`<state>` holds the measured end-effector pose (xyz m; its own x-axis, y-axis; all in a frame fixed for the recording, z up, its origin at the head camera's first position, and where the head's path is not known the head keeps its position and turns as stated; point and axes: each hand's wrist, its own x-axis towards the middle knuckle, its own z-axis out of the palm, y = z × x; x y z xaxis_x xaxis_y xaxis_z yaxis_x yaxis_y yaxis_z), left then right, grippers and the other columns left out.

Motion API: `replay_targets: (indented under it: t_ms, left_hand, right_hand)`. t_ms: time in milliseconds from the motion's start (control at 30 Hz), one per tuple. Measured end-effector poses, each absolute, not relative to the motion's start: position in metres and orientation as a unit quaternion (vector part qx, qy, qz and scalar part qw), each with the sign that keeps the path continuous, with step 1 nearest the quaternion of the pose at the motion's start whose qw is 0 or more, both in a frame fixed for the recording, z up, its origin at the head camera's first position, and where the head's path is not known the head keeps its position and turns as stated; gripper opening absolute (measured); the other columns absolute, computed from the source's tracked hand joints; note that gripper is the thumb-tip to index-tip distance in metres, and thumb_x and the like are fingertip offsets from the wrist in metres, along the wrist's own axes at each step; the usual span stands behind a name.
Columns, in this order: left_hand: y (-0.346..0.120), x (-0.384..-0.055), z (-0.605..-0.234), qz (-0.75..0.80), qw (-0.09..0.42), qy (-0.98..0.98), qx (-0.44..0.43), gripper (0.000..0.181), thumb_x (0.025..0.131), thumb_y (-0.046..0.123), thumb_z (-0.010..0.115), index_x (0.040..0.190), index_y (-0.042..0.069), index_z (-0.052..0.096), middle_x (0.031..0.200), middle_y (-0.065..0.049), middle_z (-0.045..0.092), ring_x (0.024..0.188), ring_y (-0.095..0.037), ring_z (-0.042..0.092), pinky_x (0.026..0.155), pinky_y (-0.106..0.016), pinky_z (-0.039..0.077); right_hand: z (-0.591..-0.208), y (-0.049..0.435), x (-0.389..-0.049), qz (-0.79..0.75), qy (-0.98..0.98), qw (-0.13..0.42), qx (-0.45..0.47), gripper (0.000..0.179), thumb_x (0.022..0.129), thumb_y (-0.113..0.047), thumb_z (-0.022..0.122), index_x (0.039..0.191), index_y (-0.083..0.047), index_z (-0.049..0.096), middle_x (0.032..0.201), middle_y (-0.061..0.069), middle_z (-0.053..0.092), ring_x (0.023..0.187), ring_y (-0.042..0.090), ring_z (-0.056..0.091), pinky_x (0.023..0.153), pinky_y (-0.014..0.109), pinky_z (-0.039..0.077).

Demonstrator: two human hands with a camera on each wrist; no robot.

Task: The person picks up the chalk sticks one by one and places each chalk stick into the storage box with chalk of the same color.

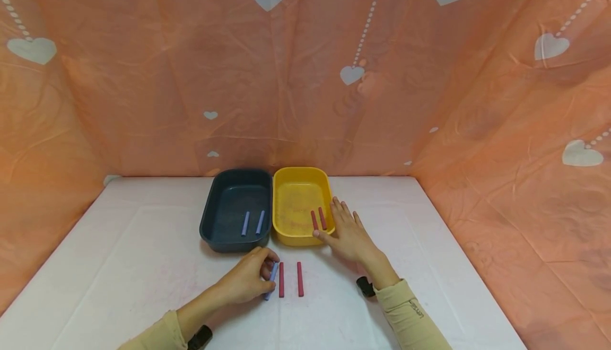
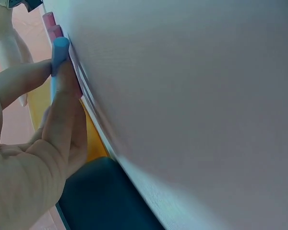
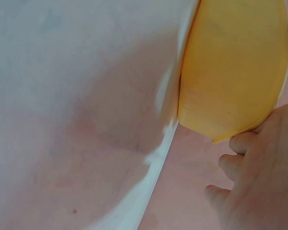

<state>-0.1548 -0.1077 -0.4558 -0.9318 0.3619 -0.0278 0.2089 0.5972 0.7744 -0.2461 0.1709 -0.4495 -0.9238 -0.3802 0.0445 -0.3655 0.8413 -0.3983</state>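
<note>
My left hand (image 1: 248, 277) pinches a blue chalk stick (image 1: 272, 274) between thumb and fingers, just above the table. Beside it, two red chalk sticks (image 1: 299, 279) lie side by side on the white table. In the left wrist view, the end of the held blue chalk (image 2: 61, 44) points up past the fingertips. At the right side of the yellow tray (image 1: 298, 193) is my right hand (image 1: 352, 237), fingers extended and thumb by the near corner. That tray holds two red chalk sticks (image 1: 322, 218).
A dark blue tray (image 1: 238, 193) touches the yellow one on its left. Two blue chalk sticks (image 1: 245, 224) lie inside it. Behind both trays hangs an orange cloth (image 1: 305, 127) with white hearts, which also borders the table (image 1: 119, 265) on both sides.
</note>
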Motion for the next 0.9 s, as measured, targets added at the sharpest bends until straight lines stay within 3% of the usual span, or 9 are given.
replay_targets:
  t_ms: [400,733,900]
  left_hand:
    - [-0.114,-0.156,-0.452,0.478,0.083,0.854,0.186,0.044,0.081,-0.004,0.082,0.12,0.003,0.062,0.112,-0.008,0.058,0.094,-0.02,0.062,0.075,-0.023,0.055]
    - [-0.121,-0.159,-0.44,0.547,0.04,0.816,0.184,0.047,0.084,-0.004,0.081,0.125,-0.003,0.058,0.113,-0.012,0.059,0.097,-0.023,0.065,0.076,-0.023,0.058]
    - [-0.123,-0.16,-0.43,0.565,0.009,0.811,0.151,0.047,0.086,-0.005,0.079,0.127,-0.003,0.057,0.121,-0.017,0.058,0.1,-0.024,0.065,0.079,-0.025,0.058]
  right_hand:
    - [-0.451,0.171,-0.246,-0.204,0.959,0.018,-0.195,0.102,0.099,-0.069,0.051,0.166,-0.004,0.011,0.174,0.011,0.004,0.16,0.032,0.006,0.127,0.056,0.005]
    - [-0.452,0.171,-0.247,-0.2,0.96,0.015,-0.193,0.102,0.098,-0.07,0.051,0.166,-0.004,0.013,0.174,0.012,0.005,0.16,0.032,0.006,0.127,0.056,0.005]
    - [-0.452,0.172,-0.248,-0.2,0.961,0.016,-0.191,0.102,0.098,-0.07,0.051,0.166,-0.004,0.013,0.174,0.01,0.005,0.16,0.031,0.006,0.127,0.056,0.005]
